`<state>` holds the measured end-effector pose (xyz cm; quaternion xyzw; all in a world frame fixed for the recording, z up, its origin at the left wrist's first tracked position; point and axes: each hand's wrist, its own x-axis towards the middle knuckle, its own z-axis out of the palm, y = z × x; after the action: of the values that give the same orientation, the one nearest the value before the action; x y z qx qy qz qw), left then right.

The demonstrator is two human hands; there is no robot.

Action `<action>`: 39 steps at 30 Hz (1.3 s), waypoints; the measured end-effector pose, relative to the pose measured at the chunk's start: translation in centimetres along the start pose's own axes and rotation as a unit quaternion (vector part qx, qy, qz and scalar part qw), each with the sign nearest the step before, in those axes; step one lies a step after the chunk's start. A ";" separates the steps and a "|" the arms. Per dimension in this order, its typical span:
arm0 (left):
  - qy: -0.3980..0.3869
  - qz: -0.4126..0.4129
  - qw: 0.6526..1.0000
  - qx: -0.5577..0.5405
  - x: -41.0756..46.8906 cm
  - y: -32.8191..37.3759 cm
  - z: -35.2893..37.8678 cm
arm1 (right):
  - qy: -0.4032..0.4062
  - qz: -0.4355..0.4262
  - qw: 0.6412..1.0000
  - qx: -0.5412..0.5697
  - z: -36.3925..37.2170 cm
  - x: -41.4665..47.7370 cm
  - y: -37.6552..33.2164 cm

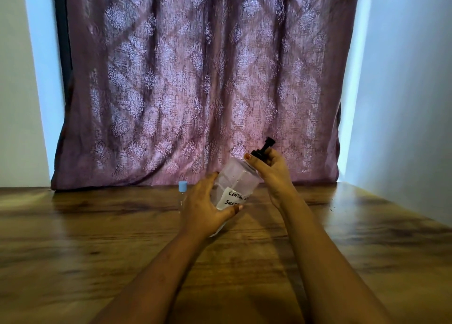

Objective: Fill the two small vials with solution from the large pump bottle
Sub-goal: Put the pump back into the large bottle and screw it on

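A home: patterned curtain [195,79] behind wooden table [97,250].

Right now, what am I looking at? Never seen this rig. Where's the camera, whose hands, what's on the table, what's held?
There is no machine here: a person works with bare hands, and the single picture comes from a wide-angle camera on their head, looking forward and down. The left hand holds the clear body of the large pump bottle, which is tilted and carries a handwritten label. The right hand grips its black pump head. On the wooden table, just left of the left hand, stands one small vial with a light blue cap, partly hidden. A second vial is not visible. Behind hangs a patterned purple curtain.
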<state>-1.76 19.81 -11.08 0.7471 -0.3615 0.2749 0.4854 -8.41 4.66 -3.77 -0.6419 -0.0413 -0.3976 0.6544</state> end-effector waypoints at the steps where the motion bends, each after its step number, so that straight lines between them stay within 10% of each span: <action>1: 0.000 -0.002 1.000 0.000 0.0 0.0 0.0 | -0.003 0.005 1.000 0.004 0.1 0.0 0.0; 8: -0.002 -0.017 1.000 0.009 0.3 -0.6 -0.2 | -0.111 0.028 0.992 0.048 -0.3 0.1 -0.4; 17: -0.004 0.007 0.999 0.035 -0.1 0.3 -0.3 | 0.039 0.003 0.999 -0.007 0.5 -0.2 0.1; 26: 0.011 -0.017 1.000 0.015 0.1 -0.1 -0.6 | -0.102 0.032 0.992 0.068 0.0 0.2 -0.3; 35: -0.002 0.012 0.999 0.036 0.0 0.0 -0.3 | 0.033 -0.004 0.999 0.019 0.5 -0.1 0.0; 39: -0.002 0.002 1.000 0.023 0.1 -0.1 -0.4 | -0.028 0.025 0.997 0.062 0.6 -0.2 -0.1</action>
<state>-1.66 20.16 -10.91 0.7578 -0.3577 0.2825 0.4669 -8.31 5.29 -3.70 -0.6118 -0.0686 -0.3594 0.7012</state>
